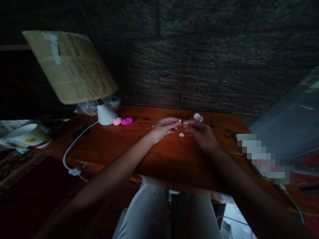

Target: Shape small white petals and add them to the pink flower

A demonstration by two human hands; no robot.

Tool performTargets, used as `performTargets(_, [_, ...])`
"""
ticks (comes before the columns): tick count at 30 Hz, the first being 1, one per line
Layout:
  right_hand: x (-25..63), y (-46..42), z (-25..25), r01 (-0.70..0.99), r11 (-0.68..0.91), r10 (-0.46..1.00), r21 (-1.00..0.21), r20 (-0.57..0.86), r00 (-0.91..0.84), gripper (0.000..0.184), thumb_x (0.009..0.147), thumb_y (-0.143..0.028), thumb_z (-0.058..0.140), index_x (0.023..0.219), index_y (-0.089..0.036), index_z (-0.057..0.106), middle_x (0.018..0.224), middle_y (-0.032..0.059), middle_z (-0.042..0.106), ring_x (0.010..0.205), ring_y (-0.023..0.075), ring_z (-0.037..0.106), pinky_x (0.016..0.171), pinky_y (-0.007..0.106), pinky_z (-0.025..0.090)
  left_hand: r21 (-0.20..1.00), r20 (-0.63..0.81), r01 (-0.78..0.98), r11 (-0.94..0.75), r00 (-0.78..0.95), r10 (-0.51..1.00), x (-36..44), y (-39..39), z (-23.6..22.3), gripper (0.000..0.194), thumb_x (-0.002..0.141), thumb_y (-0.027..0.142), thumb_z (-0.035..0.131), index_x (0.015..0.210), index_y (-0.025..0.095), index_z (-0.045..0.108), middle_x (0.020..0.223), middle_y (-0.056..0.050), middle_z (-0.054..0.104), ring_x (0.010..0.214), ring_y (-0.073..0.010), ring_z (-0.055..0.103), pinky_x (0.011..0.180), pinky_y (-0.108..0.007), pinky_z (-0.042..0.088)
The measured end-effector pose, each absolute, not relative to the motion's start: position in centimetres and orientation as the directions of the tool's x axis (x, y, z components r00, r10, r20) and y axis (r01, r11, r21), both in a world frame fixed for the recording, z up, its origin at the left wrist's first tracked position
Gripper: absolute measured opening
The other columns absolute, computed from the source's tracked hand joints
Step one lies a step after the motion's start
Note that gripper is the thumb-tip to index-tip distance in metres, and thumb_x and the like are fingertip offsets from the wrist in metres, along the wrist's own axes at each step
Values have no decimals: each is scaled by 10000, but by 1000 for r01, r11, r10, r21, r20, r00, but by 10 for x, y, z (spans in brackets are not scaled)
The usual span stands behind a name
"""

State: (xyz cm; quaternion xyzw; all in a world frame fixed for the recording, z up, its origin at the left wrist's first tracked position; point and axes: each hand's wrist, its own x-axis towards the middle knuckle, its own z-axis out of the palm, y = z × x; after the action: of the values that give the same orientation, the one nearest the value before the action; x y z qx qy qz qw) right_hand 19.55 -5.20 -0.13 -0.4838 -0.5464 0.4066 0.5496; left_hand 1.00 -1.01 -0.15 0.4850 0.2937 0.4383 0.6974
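Note:
My left hand (162,130) is over the wooden table, thumb and fingertips pinched on a small white clay-like piece (179,120). Close beside it, my right hand (201,133) pinches another small white piece (185,123); the two hands are slightly apart. Between and below them, a flat white bit (181,134) lies on the tabletop. Behind my right hand is a larger white lump (198,117) with magenta at its edge, partly hidden by the fingers. To the left sit a pale pink lump (117,121) and a magenta lump (127,121), touching or nearly so.
A lamp with a newsprint shade (74,68) and white base (106,114) stands at the table's (159,159) back left, its cable (66,154) hanging over the front edge. Dark scissors-like handles (81,131) lie nearby. A white cup (27,135) is far left; a blurred-out device (265,159) lies right.

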Motion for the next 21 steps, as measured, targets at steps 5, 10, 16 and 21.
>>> performTargets(5, [193, -54, 2, -11, 166, 984, -986, 165, 68, 455, 614, -484, 885, 968, -210, 799, 801, 35, 740, 694, 164, 599, 615, 312, 446, 934, 19, -325, 152, 469, 883, 10, -13, 4, 406, 630, 318, 925, 973, 162, 773, 892, -40, 753, 683, -66, 596, 619, -193, 429])
performTargets(10, [194, -54, 2, -71, 151, 988, -986, 149, 25, 420, 610, -442, 896, 950, -214, 801, 730, 10, 715, 633, 134, 549, 611, 307, 426, 927, 26, -339, 157, 477, 879, 10, -13, 3, 417, 628, 342, 930, 970, 159, 776, 886, -37, 752, 678, -59, 599, 628, -188, 440])
performTargets(16, [192, -55, 4, -117, 136, 991, -984, 134, 27, 376, 590, -428, 904, 895, -232, 806, 754, 17, 737, 650, 141, 581, 591, 296, 420, 911, 18, -373, 179, 467, 884, 9, -12, 1, 414, 624, 300, 934, 975, 151, 772, 930, -51, 759, 738, -76, 630, 669, -197, 459])
performTargets(21, [191, -57, 7, -91, 157, 987, -983, 158, 0, 318, 601, -450, 885, 818, -229, 812, 717, 19, 723, 647, 143, 572, 591, 295, 417, 906, 27, -378, 188, 495, 868, 9, -11, -1, 400, 609, 280, 939, 950, 153, 773, 926, -45, 751, 761, -93, 656, 678, -208, 466])
